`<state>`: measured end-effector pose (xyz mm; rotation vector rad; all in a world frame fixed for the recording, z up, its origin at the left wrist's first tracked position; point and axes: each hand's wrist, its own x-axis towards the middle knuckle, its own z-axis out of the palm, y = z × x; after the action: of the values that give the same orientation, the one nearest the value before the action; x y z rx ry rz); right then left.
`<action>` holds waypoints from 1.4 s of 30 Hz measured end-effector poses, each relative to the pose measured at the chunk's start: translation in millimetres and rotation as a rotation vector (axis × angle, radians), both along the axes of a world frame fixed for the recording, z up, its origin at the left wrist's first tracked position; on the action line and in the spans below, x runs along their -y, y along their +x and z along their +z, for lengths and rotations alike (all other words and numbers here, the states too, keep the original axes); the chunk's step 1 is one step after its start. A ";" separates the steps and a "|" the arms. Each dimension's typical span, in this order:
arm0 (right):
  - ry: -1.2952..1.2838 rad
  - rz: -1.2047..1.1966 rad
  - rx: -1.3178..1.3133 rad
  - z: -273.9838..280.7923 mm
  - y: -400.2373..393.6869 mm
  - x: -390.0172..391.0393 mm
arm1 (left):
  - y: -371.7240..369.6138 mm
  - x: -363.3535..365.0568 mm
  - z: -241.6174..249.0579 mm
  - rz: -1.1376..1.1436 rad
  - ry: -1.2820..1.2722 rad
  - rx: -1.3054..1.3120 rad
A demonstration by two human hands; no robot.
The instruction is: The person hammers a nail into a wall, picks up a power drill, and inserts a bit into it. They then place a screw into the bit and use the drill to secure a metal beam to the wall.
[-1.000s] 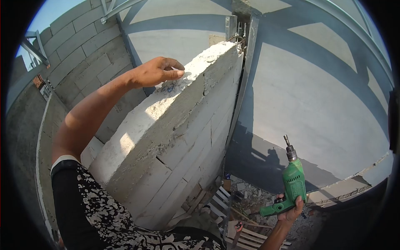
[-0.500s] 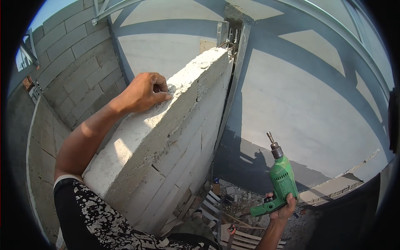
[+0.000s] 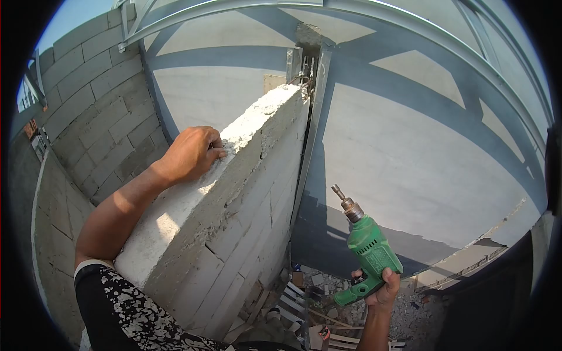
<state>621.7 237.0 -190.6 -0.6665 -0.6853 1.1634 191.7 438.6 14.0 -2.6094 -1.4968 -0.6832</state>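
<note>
My left hand [image 3: 196, 153] is over the rough top of a concrete-capped block wall [image 3: 184, 219], its fingers curled in a pinch. Whatever sits between the fingertips is too small or hidden to name. The left forearm lies along the wall top. In my right hand [image 3: 381, 291] is a green power drill [image 3: 373, 248], gripped by its handle to the right of the wall. The drill tilts up and to the left, with a metal socket bit [image 3: 338, 192] in its chuck.
A smooth grey wall [image 3: 421, 158] rises beyond, with a vertical gap holding rebar [image 3: 306, 82] where the block wall meets it. Metal truss beams [image 3: 374, 11] cross overhead. Far below lie rubble [image 3: 328, 284] and wooden slats [image 3: 339, 339]. Another block wall [image 3: 111, 117] stands left.
The drill has swung left toward the wall and tilts more to the left. My left hand appears slightly lower and further left in view, still pinched, as the whole view has shifted.
</note>
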 end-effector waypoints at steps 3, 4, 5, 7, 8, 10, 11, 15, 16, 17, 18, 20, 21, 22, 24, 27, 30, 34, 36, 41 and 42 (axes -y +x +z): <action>-0.006 -0.002 0.000 0.6 0.6 -0.5 | 0.0 0.1 -2.0 0.013 0.007 0.037; 0.001 -0.008 0.002 -2.5 2.2 -1.3 | 0.4 0.7 -0.2 0.019 0.000 0.052; 0.008 -0.013 0.004 -8.2 5.1 -2.9 | 1.0 1.0 1.4 0.025 -0.007 0.067; 0.014 -0.020 0.004 -12.3 7.7 -4.4 | 0.1 0.6 4.1 0.007 0.021 0.082; 0.013 -0.019 0.001 -12.8 8.0 -4.9 | -0.3 0.8 5.3 -0.002 0.034 0.088; 0.008 -0.020 -0.005 -12.6 7.4 -6.3 | 2.7 3.8 10.0 0.021 0.004 0.112; 0.005 -0.022 -0.009 -11.1 6.6 -6.5 | 4.2 4.6 11.4 0.033 -0.012 0.125; 0.007 -0.020 -0.036 -6.8 1.2 -11.0 | 4.2 -1.9 16.6 0.100 -0.115 0.325; 0.017 -0.001 -0.041 -7.1 -0.4 -14.0 | 4.8 -1.0 20.1 0.091 -0.153 0.409; 0.030 0.017 -0.047 -7.7 -1.8 -18.0 | 5.0 -1.6 23.2 0.080 -0.188 0.494; 0.043 0.034 -0.053 -6.8 -3.6 -21.7 | 4.5 -7.3 20.4 -0.068 -0.280 0.715; 0.085 0.069 -0.041 -0.9 -12.8 -30.3 | 7.9 -6.2 15.8 -0.161 -0.413 0.886; 0.106 0.088 -0.035 1.8 -16.9 -34.9 | 10.2 -4.2 16.2 -0.207 -0.479 0.971; 0.125 0.110 -0.030 1.5 -19.5 -39.4 | 8.7 -8.2 12.5 -0.211 -0.524 1.018; 0.163 0.163 -0.021 0.1 -26.2 -50.2 | 16.5 -1.6 17.1 -0.210 -0.589 1.118; 0.230 0.249 -0.067 13.8 -45.2 -62.2 | 25.8 6.7 25.3 -0.201 -0.670 1.217; 0.247 0.297 -0.117 15.4 -58.3 -73.3 | 22.4 2.9 21.1 -0.272 -0.701 1.254; 0.266 0.348 -0.148 18.2 -72.8 -84.2 | 23.7 3.1 18.1 -0.279 -0.665 1.203; 0.292 0.380 -0.164 19.3 -78.4 -89.7 | 24.4 2.2 16.6 -0.299 -0.670 1.189; 0.279 0.397 -0.131 21.5 -85.4 -95.6 | 30.1 -0.2 14.0 -0.290 -0.676 1.145; 0.283 0.399 -0.126 20.7 -86.1 -97.6 | 30.6 -1.1 13.1 -0.291 -0.677 1.137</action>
<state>535.6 334.6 -169.9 -0.2186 -0.8798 1.4249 222.3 439.7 27.1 -3.0865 -1.7448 -2.3482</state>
